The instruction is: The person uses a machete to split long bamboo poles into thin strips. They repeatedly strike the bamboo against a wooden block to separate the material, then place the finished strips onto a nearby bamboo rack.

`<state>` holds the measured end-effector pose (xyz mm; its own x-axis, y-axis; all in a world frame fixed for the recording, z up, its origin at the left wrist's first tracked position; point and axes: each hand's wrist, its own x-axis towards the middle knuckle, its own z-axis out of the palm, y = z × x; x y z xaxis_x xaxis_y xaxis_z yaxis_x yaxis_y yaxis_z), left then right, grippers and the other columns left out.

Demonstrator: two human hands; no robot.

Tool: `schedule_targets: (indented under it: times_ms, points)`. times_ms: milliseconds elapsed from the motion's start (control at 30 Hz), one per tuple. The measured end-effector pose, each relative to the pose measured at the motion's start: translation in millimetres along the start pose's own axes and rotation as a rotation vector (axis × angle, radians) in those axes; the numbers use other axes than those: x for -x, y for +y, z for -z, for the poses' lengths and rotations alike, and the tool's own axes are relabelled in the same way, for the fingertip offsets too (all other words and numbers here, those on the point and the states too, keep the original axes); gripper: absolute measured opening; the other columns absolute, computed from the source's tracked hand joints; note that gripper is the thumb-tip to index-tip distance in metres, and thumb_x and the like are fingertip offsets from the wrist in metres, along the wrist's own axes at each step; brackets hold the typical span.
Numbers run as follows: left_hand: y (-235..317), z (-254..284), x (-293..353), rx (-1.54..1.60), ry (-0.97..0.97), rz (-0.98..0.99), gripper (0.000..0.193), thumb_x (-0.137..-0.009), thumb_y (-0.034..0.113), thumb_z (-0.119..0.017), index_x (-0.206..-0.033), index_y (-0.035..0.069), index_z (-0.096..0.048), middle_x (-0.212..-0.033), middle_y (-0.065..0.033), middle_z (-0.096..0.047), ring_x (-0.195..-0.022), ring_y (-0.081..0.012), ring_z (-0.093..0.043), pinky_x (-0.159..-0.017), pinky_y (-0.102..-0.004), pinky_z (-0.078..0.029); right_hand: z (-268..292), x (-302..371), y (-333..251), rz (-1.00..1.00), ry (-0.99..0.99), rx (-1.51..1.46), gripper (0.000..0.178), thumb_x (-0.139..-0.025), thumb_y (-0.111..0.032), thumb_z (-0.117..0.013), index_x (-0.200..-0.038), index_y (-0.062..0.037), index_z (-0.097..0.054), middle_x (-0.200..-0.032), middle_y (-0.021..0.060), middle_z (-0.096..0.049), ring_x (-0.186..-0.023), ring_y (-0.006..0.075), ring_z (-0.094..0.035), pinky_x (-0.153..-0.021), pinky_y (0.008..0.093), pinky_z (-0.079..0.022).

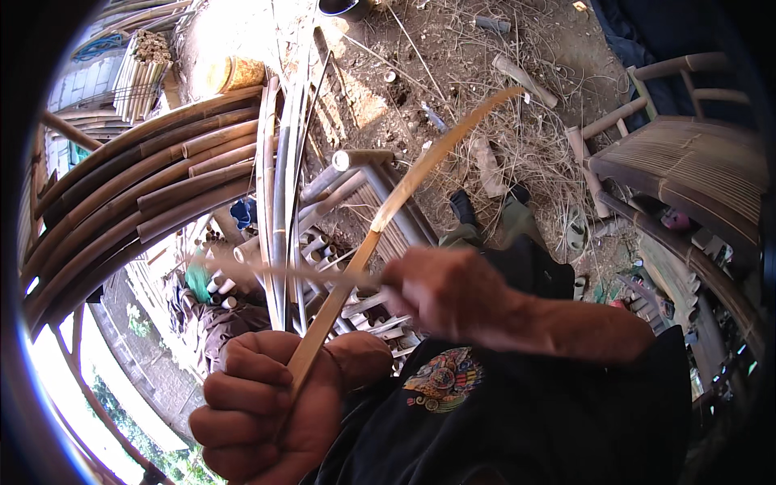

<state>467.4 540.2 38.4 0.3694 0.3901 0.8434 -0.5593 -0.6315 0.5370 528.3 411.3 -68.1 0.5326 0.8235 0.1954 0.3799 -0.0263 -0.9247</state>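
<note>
A long, pale split bamboo strip [408,187] slants up from the lower left, its far end curving over the littered ground. My left hand [263,404] is closed round the lower end of this strip, near my body. In my right hand [457,295] is a knife [303,273], smeared by motion, its thin blade pointing left. The blade crosses the strip a little above my left hand; whether the two touch, I cannot tell. Fresh light wood shows partway along the strip, where its surface looks cut.
Thick bamboo poles [153,162] lie stacked at the left. Long slats [283,178] stand beside a bamboo frame [364,158] ahead of me. At the right is a bamboo bench [687,162]. Shavings [558,129] and offcuts litter the dirt floor. A yellowish container [238,74] stands farther off.
</note>
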Motion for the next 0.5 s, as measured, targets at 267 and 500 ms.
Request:
schedule_targets:
  times_ms: [267,500]
  points:
    - [-13,-2,-6,0.122,0.008,0.006,0.042,-0.099,0.048,-0.037,-0.074,0.015,-0.04,-0.072,0.0015,-0.035,-0.053,-0.0117,-0.033,-0.043,-0.0254,-0.026,7,-19,-14,0.025,-0.03,-0.032,0.022,-0.092,-0.023,-0.058,-0.081,-0.0045,-0.056,-0.062,0.0135,-0.058,-0.051,0.0299,-0.061,-0.048,0.0396,-0.052]
    - [-21,3,-7,0.146,0.058,-0.004,0.042,-0.099,0.047,-0.037,-0.074,0.015,-0.04,-0.072,0.0013,-0.035,-0.052,-0.0116,-0.032,-0.043,-0.0257,-0.025,-3,-27,17,-0.072,-0.066,0.066,0.018,-0.091,-0.019,-0.057,-0.083,-0.0039,-0.057,-0.064,0.013,-0.059,-0.057,0.0295,-0.063,-0.05,0.0406,-0.052]
